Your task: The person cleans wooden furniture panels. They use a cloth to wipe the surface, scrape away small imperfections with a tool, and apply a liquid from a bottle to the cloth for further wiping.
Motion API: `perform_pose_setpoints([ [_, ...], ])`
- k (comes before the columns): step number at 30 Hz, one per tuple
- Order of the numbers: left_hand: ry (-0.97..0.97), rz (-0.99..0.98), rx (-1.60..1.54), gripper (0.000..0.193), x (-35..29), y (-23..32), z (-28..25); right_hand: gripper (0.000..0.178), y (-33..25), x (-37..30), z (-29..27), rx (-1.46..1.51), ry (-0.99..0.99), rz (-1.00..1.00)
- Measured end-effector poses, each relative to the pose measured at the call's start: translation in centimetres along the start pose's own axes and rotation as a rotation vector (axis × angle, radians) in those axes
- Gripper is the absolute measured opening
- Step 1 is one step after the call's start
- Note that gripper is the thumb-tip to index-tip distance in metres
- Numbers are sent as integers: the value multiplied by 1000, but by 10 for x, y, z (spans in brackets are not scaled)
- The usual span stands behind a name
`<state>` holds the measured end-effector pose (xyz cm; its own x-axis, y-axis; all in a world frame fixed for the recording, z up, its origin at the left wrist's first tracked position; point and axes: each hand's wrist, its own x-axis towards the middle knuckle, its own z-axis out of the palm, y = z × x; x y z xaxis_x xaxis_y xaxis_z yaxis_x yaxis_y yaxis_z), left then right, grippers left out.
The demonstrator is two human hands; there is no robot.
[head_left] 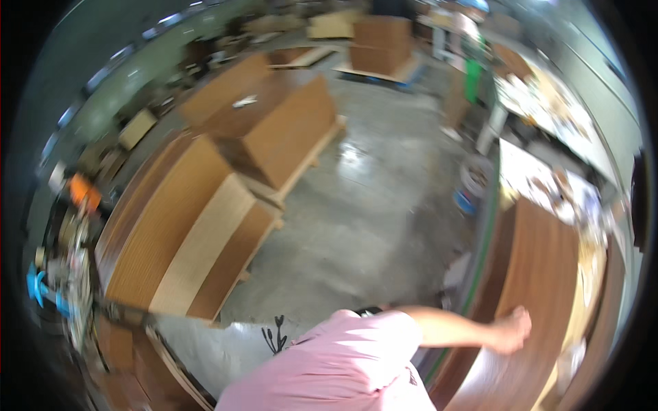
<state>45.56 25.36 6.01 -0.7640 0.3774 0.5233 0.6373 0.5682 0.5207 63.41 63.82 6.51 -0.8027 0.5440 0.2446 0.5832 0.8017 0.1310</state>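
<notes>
One bare arm comes out of my pink short sleeve and reaches right; by the way the sleeve runs, I take it for my left. My left hand (510, 331) is over the long brown wood-grain panel (541, 267) on the bench at right. Its fingers look curled in, blurred, and anything inside them is hidden. Whether the hand rests on the panel or hovers just above it, I cannot tell. My right hand is out of view.
Stacked wood-grain panels (175, 229) and a large brown box-like piece (291, 133) stand on pallets at left. Beyond the bench, a white table (548, 113) bears clutter. A bucket (474, 175) stands on the grey floor (384, 171). A person (466, 61) stands at the far right.
</notes>
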Motion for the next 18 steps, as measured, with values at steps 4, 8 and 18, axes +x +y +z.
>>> perform_pose_setpoints([
  [4, 18, 60, 80, 29, -4, -3, -7, 69, 87, -53, 39, 14, -29, 122],
  [8, -112, 32, -13, 31, -1, 3, -31, 68, 138, -124, 56, 39, -80, 290],
  [18, -258, 94, -285, 29, 2, 1, -41, 66, 13, -189, -48, -36, -204, 527],
])
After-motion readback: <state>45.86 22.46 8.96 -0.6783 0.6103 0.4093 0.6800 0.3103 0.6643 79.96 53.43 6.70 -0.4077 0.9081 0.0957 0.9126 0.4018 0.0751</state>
